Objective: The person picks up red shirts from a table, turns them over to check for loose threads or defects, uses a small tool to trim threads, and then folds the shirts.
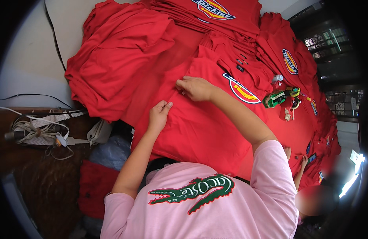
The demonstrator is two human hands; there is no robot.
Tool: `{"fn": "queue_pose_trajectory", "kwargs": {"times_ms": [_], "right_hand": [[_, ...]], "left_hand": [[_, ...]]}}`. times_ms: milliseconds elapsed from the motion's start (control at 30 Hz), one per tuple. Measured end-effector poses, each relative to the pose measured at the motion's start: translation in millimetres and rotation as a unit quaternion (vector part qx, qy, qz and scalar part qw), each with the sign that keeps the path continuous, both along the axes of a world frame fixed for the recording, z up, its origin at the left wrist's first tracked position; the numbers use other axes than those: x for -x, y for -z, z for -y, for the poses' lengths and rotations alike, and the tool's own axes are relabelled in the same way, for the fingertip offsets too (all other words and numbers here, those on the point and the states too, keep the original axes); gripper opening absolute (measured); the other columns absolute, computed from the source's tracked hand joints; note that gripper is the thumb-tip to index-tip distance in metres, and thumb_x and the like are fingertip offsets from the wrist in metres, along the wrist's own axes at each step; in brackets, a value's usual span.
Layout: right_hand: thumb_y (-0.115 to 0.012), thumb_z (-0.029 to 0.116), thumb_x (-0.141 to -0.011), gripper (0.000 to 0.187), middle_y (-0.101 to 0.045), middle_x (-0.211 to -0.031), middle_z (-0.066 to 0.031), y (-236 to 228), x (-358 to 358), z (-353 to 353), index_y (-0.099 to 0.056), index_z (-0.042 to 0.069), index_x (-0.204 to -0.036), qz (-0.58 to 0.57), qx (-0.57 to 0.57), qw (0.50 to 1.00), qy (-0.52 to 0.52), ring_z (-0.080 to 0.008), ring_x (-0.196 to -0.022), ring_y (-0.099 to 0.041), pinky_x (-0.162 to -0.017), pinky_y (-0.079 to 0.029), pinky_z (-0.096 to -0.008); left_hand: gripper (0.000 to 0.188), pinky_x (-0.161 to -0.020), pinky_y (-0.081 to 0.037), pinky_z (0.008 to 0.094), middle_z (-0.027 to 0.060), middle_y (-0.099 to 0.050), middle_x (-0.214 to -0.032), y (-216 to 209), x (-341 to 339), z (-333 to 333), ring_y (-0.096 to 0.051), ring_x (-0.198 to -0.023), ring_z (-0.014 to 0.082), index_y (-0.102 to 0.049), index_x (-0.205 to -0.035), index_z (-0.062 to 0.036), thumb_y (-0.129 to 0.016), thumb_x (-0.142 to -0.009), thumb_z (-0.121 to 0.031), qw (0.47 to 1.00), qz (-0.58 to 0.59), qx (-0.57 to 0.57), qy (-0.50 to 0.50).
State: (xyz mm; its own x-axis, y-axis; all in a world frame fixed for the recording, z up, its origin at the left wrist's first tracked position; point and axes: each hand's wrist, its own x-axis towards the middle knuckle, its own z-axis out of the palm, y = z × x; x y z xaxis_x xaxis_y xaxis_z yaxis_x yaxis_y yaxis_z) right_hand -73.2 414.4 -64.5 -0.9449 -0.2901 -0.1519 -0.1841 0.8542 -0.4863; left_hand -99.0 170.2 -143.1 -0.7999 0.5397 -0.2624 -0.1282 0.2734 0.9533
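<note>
A red cloth short-sleeved shirt (pixel 207 131) is spread at the near edge of the red-covered table (pixel 293 129), just left of its middle. Its left side is pinched between the thumb and fingers of the left hand (pixel 159 115). The cloth farther up that side is touched by the right hand (pixel 195 88), whose fingers are curled downward; whether cloth is gripped by them cannot be told, since the fingertips are partly hidden.

A blue, white, yellow and red printed badge (pixel 244 91) is borne on the shirt, with its upper part lost under folds. Small dark neck labels (pixel 240 68) are seen beyond it, too small to be read. Similar badges with legible lettering are shown on the folded red shirts (pixel 227 30) at the far edge and the red shirt pile (pixel 285 47) at the far right corner. The left edge is covered by a crumpled red cloth heap (pixel 116 59).

Toward the right edge, a green tape dispenser (pixel 274 99) is placed near a white-capped container (pixel 278 78). White lettering is carried on the green reptile-shaped emblem (pixel 194 193) of the pink shirt (pixel 215 219), cut off below. A co-worker's hand (pixel 304 161) is partly seen at the right.
</note>
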Motion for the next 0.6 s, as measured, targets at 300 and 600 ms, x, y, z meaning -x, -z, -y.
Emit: {"fn": "queue_pose_trajectory", "kwargs": {"times_ms": [300,600], "right_hand": [[-0.077,0.022,-0.088,0.035,-0.066,-0.105,-0.0112,17,-15,1,-0.055,0.008,-0.111,-0.22,-0.088,0.94,0.244,-0.0315,-0.102,-0.064,-0.083,-0.055,-0.0446],[-0.073,0.016,-0.095,0.036,-0.065,-0.12,-0.0168,12,-206,-13,-0.06,-0.001,-0.124,-0.33,-0.006,0.735,0.592,-0.034,-0.115,-0.062,-0.101,-0.048,-0.0413]], "left_hand": [[0.025,-0.057,-0.033,0.0249,-0.0066,-0.044,-0.066,7,3,2,-0.037,-0.064,0.0034,-0.062,-0.081,-0.0036,-0.071,-0.101,-0.018,1.0,0.015,-0.015,0.023],[0.021,-0.095,-0.051,0.0378,0.0111,-0.069,-0.116,-58,-11,33,-0.065,-0.108,0.0254,-0.067,-0.113,-0.0049,-0.073,-0.093,-0.01,0.935,-0.332,0.082,0.097]]}}
